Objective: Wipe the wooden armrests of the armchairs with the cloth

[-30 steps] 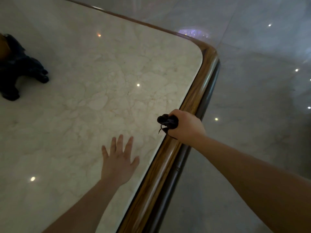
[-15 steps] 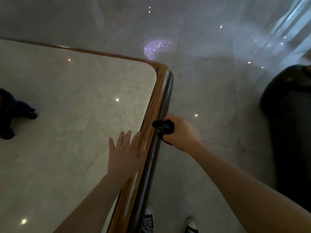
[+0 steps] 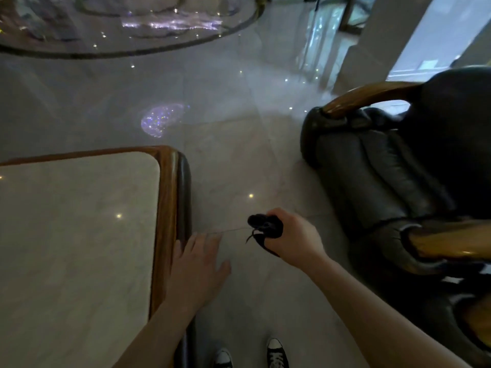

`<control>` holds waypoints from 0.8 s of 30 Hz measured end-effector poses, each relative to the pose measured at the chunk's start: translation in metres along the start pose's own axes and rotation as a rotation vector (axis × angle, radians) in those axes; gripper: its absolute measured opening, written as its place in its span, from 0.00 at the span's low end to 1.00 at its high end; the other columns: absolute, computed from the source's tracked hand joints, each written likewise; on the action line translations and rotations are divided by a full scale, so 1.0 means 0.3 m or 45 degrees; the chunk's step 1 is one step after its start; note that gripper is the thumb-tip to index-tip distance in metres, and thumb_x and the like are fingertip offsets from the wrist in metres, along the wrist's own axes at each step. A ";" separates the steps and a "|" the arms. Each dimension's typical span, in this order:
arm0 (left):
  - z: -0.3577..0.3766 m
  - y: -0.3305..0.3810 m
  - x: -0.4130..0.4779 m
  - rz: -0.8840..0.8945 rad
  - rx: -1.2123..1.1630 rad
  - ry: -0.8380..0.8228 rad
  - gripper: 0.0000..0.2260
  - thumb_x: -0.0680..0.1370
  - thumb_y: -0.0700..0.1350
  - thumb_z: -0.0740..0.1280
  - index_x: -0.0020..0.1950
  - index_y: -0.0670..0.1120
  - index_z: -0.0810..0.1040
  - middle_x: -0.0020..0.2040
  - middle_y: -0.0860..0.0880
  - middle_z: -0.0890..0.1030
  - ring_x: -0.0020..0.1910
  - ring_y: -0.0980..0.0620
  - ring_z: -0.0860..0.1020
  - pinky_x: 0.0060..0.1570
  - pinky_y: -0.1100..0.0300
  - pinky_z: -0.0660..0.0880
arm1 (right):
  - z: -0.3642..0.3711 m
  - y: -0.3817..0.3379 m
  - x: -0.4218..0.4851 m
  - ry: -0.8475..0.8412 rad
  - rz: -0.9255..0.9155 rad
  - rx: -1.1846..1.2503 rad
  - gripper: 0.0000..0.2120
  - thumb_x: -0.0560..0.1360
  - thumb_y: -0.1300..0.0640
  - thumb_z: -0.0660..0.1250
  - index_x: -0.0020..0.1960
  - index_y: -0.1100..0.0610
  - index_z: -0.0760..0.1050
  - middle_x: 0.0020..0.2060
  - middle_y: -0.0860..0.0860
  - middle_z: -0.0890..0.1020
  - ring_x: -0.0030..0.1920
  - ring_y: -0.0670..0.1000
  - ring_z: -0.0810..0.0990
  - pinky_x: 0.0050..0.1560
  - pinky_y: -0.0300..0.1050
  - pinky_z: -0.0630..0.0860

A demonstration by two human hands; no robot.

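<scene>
My right hand (image 3: pixel 295 236), clamped on the cloth (image 3: pixel 265 225), has left the tabletop (image 3: pixel 166 208); left hand (image 3: pixel 198 272) spread empty, the armchair (image 3: pixel 385 187) probably next.

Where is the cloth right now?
The cloth is bunched in the right hand, above the floor between the table and the armchair.

table (image 3: pixel 79 235) left | armchair (image 3: pixel 385 181) right | floor (image 3: pixel 239 160) between

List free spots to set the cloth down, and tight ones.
Free: the marble tabletop inside its wooden rim, bare in view. Tight: the floor strip between table and armchair, where both hands work, the right hand gripping the cloth.
</scene>
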State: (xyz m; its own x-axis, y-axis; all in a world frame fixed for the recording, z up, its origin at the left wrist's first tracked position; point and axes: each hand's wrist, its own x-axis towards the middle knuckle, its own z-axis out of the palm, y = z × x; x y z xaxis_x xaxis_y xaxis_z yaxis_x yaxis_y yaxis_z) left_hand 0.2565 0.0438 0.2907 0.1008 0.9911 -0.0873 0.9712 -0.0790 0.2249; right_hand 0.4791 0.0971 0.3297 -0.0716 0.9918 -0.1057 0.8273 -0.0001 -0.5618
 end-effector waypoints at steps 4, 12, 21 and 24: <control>-0.043 0.086 0.021 0.188 0.026 0.001 0.31 0.76 0.64 0.50 0.75 0.52 0.64 0.71 0.47 0.71 0.72 0.44 0.67 0.72 0.39 0.58 | -0.077 0.060 -0.131 0.120 0.126 -0.021 0.18 0.67 0.40 0.72 0.55 0.42 0.75 0.46 0.42 0.79 0.44 0.47 0.78 0.41 0.43 0.75; -0.114 0.271 0.056 0.520 0.103 -0.085 0.30 0.77 0.64 0.51 0.76 0.53 0.59 0.74 0.48 0.67 0.72 0.46 0.65 0.72 0.45 0.57 | -0.181 0.139 -0.377 0.372 0.453 0.069 0.21 0.66 0.39 0.72 0.58 0.39 0.73 0.48 0.41 0.79 0.47 0.46 0.79 0.47 0.49 0.80; -0.096 0.656 0.092 0.843 0.099 -0.163 0.31 0.78 0.63 0.54 0.79 0.55 0.53 0.78 0.49 0.60 0.77 0.48 0.57 0.75 0.45 0.53 | -0.345 0.349 -0.590 0.596 0.713 0.120 0.23 0.66 0.41 0.71 0.60 0.38 0.72 0.50 0.40 0.78 0.49 0.47 0.79 0.48 0.48 0.78; -0.062 0.815 0.093 0.939 0.072 -0.158 0.30 0.78 0.62 0.55 0.78 0.55 0.55 0.77 0.50 0.62 0.77 0.48 0.58 0.75 0.43 0.53 | -0.412 0.456 -0.655 0.649 0.771 0.113 0.23 0.67 0.42 0.71 0.61 0.39 0.73 0.49 0.40 0.78 0.48 0.47 0.79 0.46 0.46 0.77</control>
State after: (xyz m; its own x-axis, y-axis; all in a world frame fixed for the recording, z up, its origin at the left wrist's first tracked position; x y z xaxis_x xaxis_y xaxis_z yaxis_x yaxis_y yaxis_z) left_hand 0.4928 0.0543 0.3613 0.7501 0.6599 -0.0428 0.6517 -0.7265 0.2179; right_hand 0.6752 -0.0821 0.3750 0.6576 0.7525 -0.0372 0.5920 -0.5466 -0.5923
